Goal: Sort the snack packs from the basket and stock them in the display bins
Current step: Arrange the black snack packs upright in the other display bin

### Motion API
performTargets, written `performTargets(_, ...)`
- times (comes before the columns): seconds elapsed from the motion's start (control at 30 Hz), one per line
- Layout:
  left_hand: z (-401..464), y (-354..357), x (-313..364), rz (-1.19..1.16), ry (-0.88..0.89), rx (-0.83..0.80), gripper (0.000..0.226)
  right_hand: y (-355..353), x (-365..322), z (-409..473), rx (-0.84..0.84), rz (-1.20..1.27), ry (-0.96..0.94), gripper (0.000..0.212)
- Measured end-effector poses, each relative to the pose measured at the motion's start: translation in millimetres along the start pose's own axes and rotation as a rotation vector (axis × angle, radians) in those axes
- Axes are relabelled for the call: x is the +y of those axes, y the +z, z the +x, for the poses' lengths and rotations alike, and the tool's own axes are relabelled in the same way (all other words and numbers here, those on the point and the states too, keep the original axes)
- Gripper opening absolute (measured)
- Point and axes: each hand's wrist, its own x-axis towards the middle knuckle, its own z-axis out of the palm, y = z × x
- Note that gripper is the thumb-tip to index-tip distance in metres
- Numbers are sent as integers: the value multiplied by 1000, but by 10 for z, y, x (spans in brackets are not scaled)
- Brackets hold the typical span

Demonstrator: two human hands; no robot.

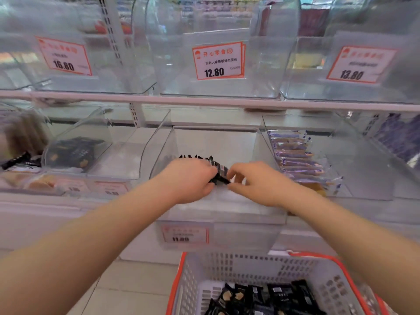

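Both hands hold black snack packs over the middle clear bin.

The left hand [191, 179] is closed around a bunch of black packs [218, 169], and the right hand [256, 181] pinches the right end of the bunch, just above the middle bin [218, 214] (price tag blurred). More black packs [266, 297] lie in the white basket [193, 280], near and lower right.

Both hands [223, 180] grip black packs [219, 170] (over clear bin [227, 214]).
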Motion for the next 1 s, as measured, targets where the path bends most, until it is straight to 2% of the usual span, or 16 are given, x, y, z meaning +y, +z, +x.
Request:
performTargets(0.07,-225,-113,212,-55,104,89,26,-46,33,-434,60,164,-39,14)
performTargets(0.17,-492,-67,566,-113,269,125,26,114,200,-966,37,357,-15,3)
performTargets(0.27,-610,256,976,-117,390,4,26,575,498,-1246,-90,332,109,9)
performTargets(0.33,-606,566,1250,-119,407,-137,27,955,726,-1357,-172,300,204,2)
performTargets(0.43,-579,1082,1636,-153,383,-336,29,1537,1021,-1549,-341,218,386,16)
performTargets(0.6,-539,1916,2062,-261,306,-586,26,2252,1392,-1905,-532,185,569,31)
performTargets(0.8,-595,2751,2319,-395,168,-762,27,2847,1825,-2198,-568,42,668,22)
performTargets(1.0,-568,3357,2423,-482,3,-811,30,3307,2195,-2185,-489,-115,593,54)
